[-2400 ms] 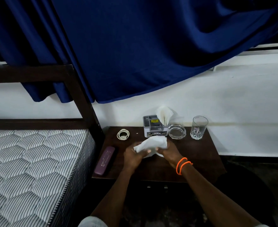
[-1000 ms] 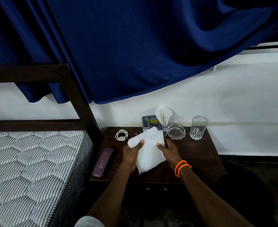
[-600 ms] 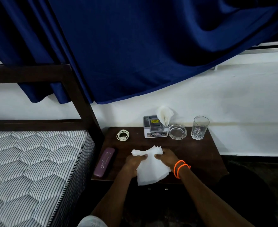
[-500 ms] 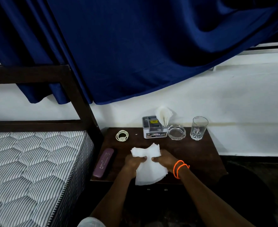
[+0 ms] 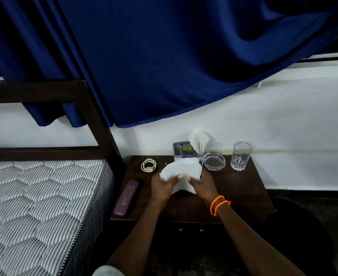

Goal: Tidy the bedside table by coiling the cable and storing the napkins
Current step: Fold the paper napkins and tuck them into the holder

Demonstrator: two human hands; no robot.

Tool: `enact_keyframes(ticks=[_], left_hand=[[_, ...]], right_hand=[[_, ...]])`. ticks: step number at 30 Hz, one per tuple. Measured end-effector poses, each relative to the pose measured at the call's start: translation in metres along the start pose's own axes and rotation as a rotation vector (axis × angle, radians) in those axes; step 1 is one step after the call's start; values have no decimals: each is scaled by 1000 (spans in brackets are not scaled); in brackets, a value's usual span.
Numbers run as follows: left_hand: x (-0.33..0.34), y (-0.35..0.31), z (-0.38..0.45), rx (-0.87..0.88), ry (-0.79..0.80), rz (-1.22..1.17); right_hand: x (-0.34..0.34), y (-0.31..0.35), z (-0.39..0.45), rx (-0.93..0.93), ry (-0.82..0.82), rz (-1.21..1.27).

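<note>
A white napkin [image 5: 181,170] is held folded between left hand [image 5: 162,183] and right hand [image 5: 201,183], fingers curled on it, just before the grey holder [image 5: 184,153] on the table [image 5: 238,188]; cable [image 5: 148,165] already coiled left of holder; next, likely tucking in beside the upright napkin [image 5: 199,139].

Single head-worn wide-angle view, forward and down onto the bedside table [image 5: 234,188], near, from above

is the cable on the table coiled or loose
Coiled: the white cable lies in a small round loop on the bedside table, left of the grey holder.
</note>
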State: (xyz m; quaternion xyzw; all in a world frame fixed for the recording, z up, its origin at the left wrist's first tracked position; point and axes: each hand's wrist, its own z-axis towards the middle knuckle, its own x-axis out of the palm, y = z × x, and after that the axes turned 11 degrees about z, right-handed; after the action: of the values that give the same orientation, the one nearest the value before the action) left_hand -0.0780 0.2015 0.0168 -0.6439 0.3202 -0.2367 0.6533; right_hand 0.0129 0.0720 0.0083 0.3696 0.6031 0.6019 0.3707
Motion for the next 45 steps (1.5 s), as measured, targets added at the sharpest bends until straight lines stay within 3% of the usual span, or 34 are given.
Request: enact_keyframes(ticks=[8, 14, 19, 23, 27, 30, 34, 39, 43, 45], left_hand=[[0, 23, 1, -110, -62, 184], [2, 13, 4, -70, -7, 34], [-4, 25, 1, -151, -14, 44], [-5, 28, 2, -175, -9, 22], [-4, 26, -2, -175, -28, -4], [-4, 23, -2, -160, -33, -20], [-4, 20, -2, -152, -28, -34], [-5, 16, -2, -138, -12, -31], [-5, 13, -2, -146, -11, -37], [-5, 14, -3, -141, -4, -42]], right_hand=[[4, -8, 1, 81, 48, -97], [11, 1, 3, 35, -57, 12], [3, -12, -1, 167, -17, 81], [3, -11, 1, 138, -155, 109], [15, -13, -2, 155, -94, 112], [15, -12, 2, 150, -185, 142], [16, -11, 3, 149, -51, 66], [10, -7, 9, 115, -159, 114], [8, -8, 1, 114, -393, 166], [11, -13, -1, 114, -279, 127]])
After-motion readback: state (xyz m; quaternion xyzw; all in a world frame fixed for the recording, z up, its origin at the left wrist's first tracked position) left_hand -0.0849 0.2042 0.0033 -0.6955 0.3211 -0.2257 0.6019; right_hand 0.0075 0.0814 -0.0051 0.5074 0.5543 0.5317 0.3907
